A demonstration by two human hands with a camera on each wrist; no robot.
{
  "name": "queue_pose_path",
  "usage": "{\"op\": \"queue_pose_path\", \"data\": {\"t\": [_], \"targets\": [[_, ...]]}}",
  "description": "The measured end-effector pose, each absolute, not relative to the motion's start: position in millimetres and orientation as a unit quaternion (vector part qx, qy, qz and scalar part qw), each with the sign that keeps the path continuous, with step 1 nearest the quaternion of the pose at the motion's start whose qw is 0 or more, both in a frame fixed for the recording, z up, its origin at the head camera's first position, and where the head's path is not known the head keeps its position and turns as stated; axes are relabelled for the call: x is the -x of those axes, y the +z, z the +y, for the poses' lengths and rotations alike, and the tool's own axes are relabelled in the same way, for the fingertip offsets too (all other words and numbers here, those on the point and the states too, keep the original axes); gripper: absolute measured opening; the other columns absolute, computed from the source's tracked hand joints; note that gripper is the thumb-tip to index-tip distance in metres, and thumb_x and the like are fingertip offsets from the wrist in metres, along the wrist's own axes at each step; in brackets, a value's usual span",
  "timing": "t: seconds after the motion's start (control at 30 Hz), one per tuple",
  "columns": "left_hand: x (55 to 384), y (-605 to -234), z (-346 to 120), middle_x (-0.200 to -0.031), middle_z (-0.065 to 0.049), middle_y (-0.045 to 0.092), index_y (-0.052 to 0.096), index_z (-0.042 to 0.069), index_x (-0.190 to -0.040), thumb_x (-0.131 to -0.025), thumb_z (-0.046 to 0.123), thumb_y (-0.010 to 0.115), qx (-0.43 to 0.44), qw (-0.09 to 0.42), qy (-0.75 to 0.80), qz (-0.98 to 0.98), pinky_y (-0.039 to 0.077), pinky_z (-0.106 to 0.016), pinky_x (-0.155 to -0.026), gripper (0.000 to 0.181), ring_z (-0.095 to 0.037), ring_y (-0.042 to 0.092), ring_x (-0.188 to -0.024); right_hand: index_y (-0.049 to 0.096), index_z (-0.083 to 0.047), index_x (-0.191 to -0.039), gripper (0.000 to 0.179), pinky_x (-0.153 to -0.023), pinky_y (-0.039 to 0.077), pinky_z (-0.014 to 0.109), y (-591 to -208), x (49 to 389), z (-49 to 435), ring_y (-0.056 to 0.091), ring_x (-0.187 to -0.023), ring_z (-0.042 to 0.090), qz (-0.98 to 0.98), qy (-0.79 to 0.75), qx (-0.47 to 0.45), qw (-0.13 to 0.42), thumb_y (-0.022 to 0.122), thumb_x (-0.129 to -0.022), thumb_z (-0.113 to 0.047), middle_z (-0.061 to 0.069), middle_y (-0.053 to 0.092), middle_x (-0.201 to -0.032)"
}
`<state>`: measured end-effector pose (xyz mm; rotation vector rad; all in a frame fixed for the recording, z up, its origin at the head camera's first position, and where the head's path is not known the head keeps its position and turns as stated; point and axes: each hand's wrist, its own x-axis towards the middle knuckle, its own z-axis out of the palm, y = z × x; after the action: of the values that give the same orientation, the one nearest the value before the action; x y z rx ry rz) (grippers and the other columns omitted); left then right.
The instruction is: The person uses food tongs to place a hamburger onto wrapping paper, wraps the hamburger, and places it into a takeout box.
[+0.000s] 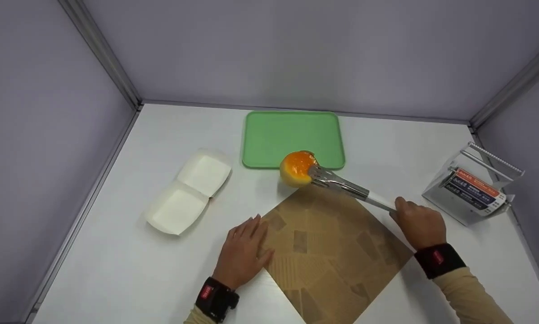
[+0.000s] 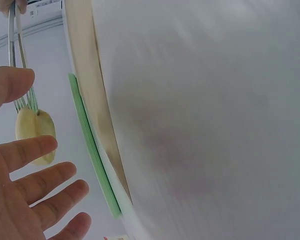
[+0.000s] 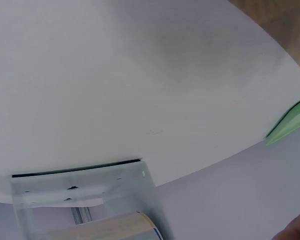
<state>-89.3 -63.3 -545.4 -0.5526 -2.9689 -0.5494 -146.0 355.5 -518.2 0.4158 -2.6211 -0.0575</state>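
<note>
Currently, a round bread bun with a glossy orange top and pale yellow underside is hanging between the tips of silver metal tongs with a white handle, above the white tabletop, near the front edge of a flat green rectangular tray and the far corner of a square brown printed paper sheet. Carrying it well is probably calling for a light, even squeeze, neither denting nor dropping it. The right hand is angling in from the right, its grip wrapping the handle. The left hand is lying palm down at the sheet's left corner, its grip spread, grasping nothing.
</note>
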Motion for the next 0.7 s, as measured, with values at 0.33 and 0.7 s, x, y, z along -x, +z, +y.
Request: {"op": "queue_pose_path", "data": {"t": [0.33, 0.7], "targets": [[89.5, -545.8, -64.1, -0.155, -0.01, 0.049, 0.053, 0.015, -0.147, -0.095, 0.049, 0.065, 0.172, 0.02, -0.19, -0.966, 0.039, -0.05, -0.116, 0.064, -0.029, 0.047, -0.143, 0.058, 0.001, -0.086, 0.037, -0.035, 0.039, 0.036, -523.3, 114.5, 384.6, 0.05, -0.039, 0.023, -0.952, -0.009, -0.174, 0.252, 0.09, -0.068, -0.005, 0.019, 0.064, -0.06], [88.7, -547.4, -63.4, -0.155, -0.01, 0.049, 0.052, 0.015, -0.147, -0.095, 0.049, 0.065, 0.177, 0.028, -0.189, -0.966, 0.04, -0.049, -0.116, 0.063, -0.028, 0.047, -0.142, 0.059, 0.001, -0.089, 0.039, -0.036, 0.039, 0.036, -527.8, 88.4, 408.3, 0.055, -0.042, 0.026, -0.952, -0.01, -0.184, 0.246, 0.089, -0.066, -0.007, 0.019, 0.066, -0.062]]}}
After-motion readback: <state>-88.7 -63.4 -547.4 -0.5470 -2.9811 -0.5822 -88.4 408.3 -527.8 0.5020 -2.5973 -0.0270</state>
